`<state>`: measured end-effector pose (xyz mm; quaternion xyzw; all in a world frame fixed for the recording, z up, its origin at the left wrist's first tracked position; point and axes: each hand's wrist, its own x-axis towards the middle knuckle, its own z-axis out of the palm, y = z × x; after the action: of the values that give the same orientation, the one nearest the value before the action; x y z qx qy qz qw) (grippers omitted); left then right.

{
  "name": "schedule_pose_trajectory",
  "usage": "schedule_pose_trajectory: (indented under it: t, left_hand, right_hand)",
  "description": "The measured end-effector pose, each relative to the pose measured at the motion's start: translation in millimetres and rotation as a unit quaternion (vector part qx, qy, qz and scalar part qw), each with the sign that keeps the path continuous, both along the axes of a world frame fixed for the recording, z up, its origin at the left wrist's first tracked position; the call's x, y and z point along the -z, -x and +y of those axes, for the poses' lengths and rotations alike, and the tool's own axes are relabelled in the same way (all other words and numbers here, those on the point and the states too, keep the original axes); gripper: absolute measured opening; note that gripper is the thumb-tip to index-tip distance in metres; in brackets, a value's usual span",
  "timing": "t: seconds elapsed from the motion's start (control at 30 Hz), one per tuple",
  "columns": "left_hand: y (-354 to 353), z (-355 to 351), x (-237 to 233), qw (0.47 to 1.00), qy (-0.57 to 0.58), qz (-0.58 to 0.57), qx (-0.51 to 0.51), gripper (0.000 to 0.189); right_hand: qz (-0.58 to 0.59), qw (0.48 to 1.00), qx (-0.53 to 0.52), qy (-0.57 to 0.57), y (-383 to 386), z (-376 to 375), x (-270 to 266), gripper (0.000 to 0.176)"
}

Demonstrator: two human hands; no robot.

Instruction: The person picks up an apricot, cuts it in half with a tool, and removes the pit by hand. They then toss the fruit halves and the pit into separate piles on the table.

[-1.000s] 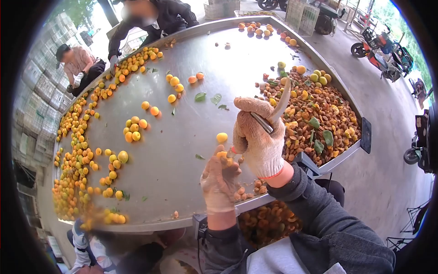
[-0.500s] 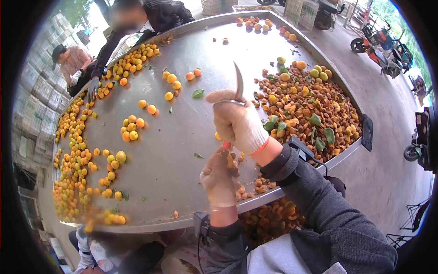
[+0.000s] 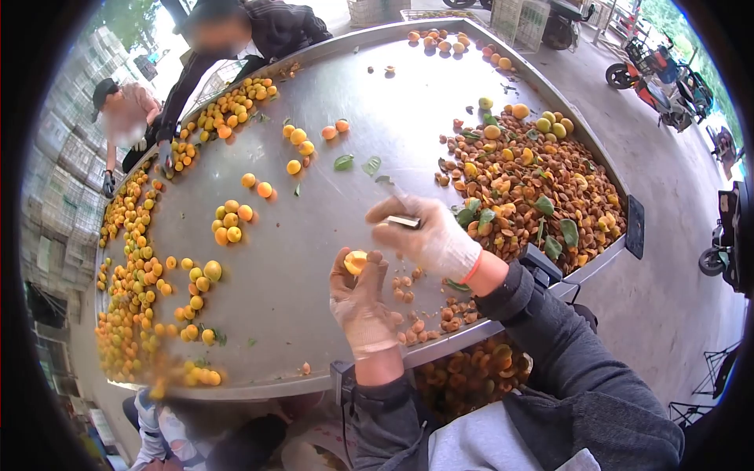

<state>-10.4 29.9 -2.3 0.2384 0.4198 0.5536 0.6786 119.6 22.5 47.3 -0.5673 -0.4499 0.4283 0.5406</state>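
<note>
My left hand [image 3: 363, 310], in a pale knit glove, pinches an apricot [image 3: 355, 262] whose yellow-orange inner flesh shows. My right hand [image 3: 436, 239], gloved too, is closed around a knife [image 3: 404, 222]; a metal part shows between the fingers, and the blade is blurred. It hovers right of and above the left hand, apart from the apricot. Below and beside the hands, loose apricot pits [image 3: 455, 315] lie on the metal table [image 3: 290, 306]. A large heap of brown pits and orange scraps [image 3: 542, 184] with green leaves spreads at the right.
Whole apricots [image 3: 129, 290] crowd the left edge, with small clusters [image 3: 230, 224] farther in. Across the table a co-worker's gloved hand [image 3: 166, 157] is among the fruit; another person stands behind. A dark phone-like slab [image 3: 635, 228] sits at the right rim. Parked scooters [image 3: 652, 86] stand beyond.
My right hand has come down and away from my left, its knife no longer pointing plainly upward. My left hand has turned, exposing the apricot. Another leaf now shows mid-table.
</note>
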Motion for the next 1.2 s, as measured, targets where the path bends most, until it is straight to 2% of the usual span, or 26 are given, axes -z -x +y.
schedule_pose_trajectory:
  t: [0.03,0.07,0.13,0.17,0.2,0.23,0.3,0.33,0.4,0.43,0.47,0.53,0.57,0.67,0.7,0.73,0.77,0.8,0.87,0.9,0.97,1.0,1.07,1.13,1.2]
  left_hand:
    - [-3,-2,-2,0.999,-0.011,0.050,-0.009,0.043]
    - [-4,-5,-6,0.999,-0.011,0.050,-0.008,0.043]
    - [-6,-9,-12,0.983,-0.044,0.181,-0.002,0.043]
    - [-3,-8,-7,0.983,-0.045,0.180,-0.001,0.043]
    - [4,-6,2,0.999,-0.018,0.035,0.013,0.039]
    - [10,-4,6,0.994,0.011,-0.110,0.025,0.036]
    - [16,-1,8,0.990,0.030,-0.135,0.037,0.033]
    - [17,0,8,0.984,0.049,-0.162,0.051,0.030]
    - [15,-1,6,0.986,0.057,-0.143,0.065,0.029]
    - [15,-2,6,0.987,0.065,-0.125,0.079,0.029]
    - [16,-1,7,0.987,0.066,-0.125,0.077,0.029]
    - [18,3,11,0.980,0.119,-0.087,0.133,0.032]
    - [18,3,11,0.980,0.119,-0.087,0.131,0.032]
    - [19,-1,8,0.979,0.129,-0.084,0.135,0.031]
    - [21,-4,3,0.984,0.095,-0.079,0.125,0.033]
    - [22,-5,1,0.989,0.060,-0.075,0.116,0.037]
    - [24,-4,5,0.988,0.061,-0.076,0.116,0.037]
    - [29,0,13,0.990,0.060,-0.098,0.081,0.036]
    - [35,5,18,0.990,0.061,-0.120,0.044,0.034]
    - [37,7,18,0.987,0.064,-0.139,0.049,0.033]
    - [41,7,21,0.984,0.070,-0.157,0.049,0.031]
    - [43,6,23,0.982,0.064,-0.168,0.057,0.031]
    - [46,7,22,0.981,0.053,-0.179,0.058,0.031]
    - [48,5,20,0.984,0.057,-0.163,0.050,0.035]
    - [49,5,16,0.982,0.074,-0.171,0.039,0.031]
  right_hand:
    - [-0.021,0.998,-0.030,0.041,2,1,8,0.021]
    - [-0.020,0.999,-0.029,0.041,2,1,11,0.021]
    - [-0.135,0.982,-0.102,0.088,1,2,12,0.022]
    - [-0.022,0.990,-0.087,0.111,-3,0,11,0.022]
    - [-0.022,0.990,-0.088,0.110,-9,2,14,0.022]
    - [-0.165,0.983,-0.027,0.070,-16,6,22,0.021]
    - [-0.395,0.916,0.069,0.001,-19,5,31,0.019]
    - [-0.394,0.916,0.069,0.000,-18,1,31,0.019]
    - [-0.339,0.932,-0.060,-0.111,-13,-8,21,0.021]
    - [-0.341,0.927,-0.091,-0.125,-9,-11,20,0.028]
    - [-0.340,0.928,-0.093,-0.124,-6,-14,18,0.028]
    - [-0.457,0.870,-0.158,-0.089,-2,-16,15,0.021]
    - [-0.481,0.851,-0.181,-0.106,-4,-13,15,0.026]
    - [-0.448,0.866,-0.152,-0.165,0,-10,30,0.023]
    - [-0.448,0.866,-0.152,-0.165,-1,-6,29,0.023]
    - [-0.269,0.956,-0.108,-0.047,-5,1,27,0.024]
    - [-0.076,0.993,-0.058,0.074,-10,9,24,0.026]
    - [-0.099,0.993,-0.024,0.066,-20,21,28,0.024]
    - [-0.326,0.943,-0.009,0.071,-31,42,49,0.029]
    - [-0.326,0.943,-0.010,0.072,-30,48,63,0.029]
    - [-0.493,0.863,-0.060,0.094,-21,60,85,0.036]
    - [-0.492,0.863,-0.064,0.095,-18,64,91,0.036]
    - [-0.539,0.823,-0.098,0.150,-13,75,93,0.038]
    - [-0.545,0.808,-0.142,0.172,-9,74,71,0.039]
    - [-0.331,0.922,-0.122,0.161,-7,59,39,0.040]
